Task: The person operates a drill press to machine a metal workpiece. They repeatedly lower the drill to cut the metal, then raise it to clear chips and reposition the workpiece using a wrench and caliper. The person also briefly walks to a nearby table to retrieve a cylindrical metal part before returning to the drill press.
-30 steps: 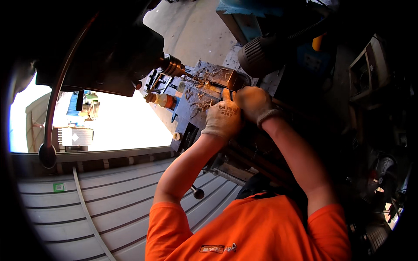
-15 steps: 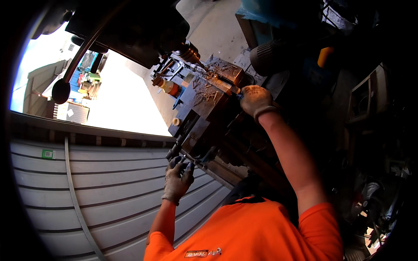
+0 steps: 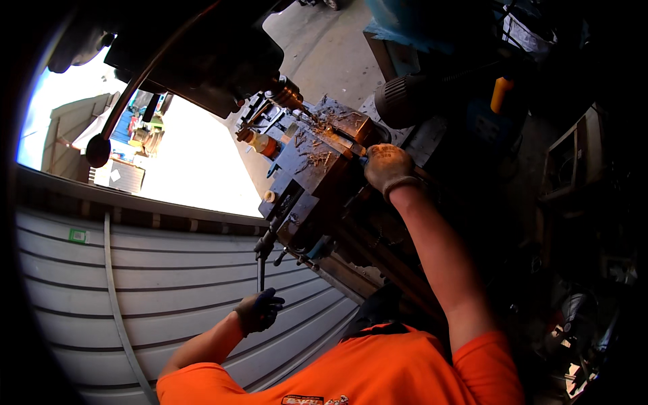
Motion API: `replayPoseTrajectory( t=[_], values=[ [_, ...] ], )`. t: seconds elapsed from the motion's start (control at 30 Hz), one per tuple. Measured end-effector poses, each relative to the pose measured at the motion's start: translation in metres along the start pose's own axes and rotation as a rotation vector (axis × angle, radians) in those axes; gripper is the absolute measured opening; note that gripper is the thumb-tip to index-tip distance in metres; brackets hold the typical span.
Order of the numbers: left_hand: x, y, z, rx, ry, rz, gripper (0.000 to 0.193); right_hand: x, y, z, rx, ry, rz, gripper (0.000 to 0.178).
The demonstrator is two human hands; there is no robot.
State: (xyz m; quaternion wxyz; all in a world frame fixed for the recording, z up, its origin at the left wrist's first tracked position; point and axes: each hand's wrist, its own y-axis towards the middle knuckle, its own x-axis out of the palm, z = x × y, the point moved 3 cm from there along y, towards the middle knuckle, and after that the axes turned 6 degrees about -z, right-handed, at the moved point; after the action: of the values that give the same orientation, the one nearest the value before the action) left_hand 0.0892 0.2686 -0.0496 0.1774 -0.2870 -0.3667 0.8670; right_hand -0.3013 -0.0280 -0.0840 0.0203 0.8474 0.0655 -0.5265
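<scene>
My right hand (image 3: pixel 390 167), in a worn tan work glove, is closed on the near end of a flat metal bar (image 3: pixel 345 142) lying on the machine table (image 3: pixel 289 160). Above the bar's far part, a drill chuck (image 3: pixel 286 93) points its bit down among curled metal chips (image 3: pixel 318 159). My left hand (image 3: pixel 258 312), in a dark-fingered glove, has its fingers curled at the lower end of a crank handle (image 3: pixel 261 271) at the machine's near left. The palm side hides part of that grip.
An orange and white bottle (image 3: pixel 263 144) stands beside the table. A long lever with a black knob (image 3: pixel 98 150) hangs at upper left. A ribbed motor (image 3: pixel 395 101) sits beyond my right hand. Pale panelled wall (image 3: pixel 182 283) is at lower left.
My left hand has moved down and left, and the crank handle now points down toward it. My right hand stays at the bar, slightly shifted left in view.
</scene>
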Motion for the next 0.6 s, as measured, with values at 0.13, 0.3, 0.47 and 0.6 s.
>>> replayPoseTrajectory(
  t=[0.13,0.3,0.47,0.6],
  values=[
    [0.024,-0.003,0.049,-0.682,-0.645,0.205,0.042,-0.001,-0.003,0.001,0.005,0.009,0.011,0.020],
    [0.023,-0.006,0.060,-0.699,-0.546,0.278,0.041,0.001,-0.002,0.003,0.004,0.017,0.004,0.020],
    [0.020,-0.007,0.058,-0.568,-0.305,0.153,0.027,0.000,-0.003,0.003,0.002,0.011,-0.022,0.022],
    [0.007,-0.006,0.017,-0.506,-0.445,0.139,0.021,-0.015,-0.005,-0.005,-0.009,-0.128,-0.014,0.037]
  ],
)
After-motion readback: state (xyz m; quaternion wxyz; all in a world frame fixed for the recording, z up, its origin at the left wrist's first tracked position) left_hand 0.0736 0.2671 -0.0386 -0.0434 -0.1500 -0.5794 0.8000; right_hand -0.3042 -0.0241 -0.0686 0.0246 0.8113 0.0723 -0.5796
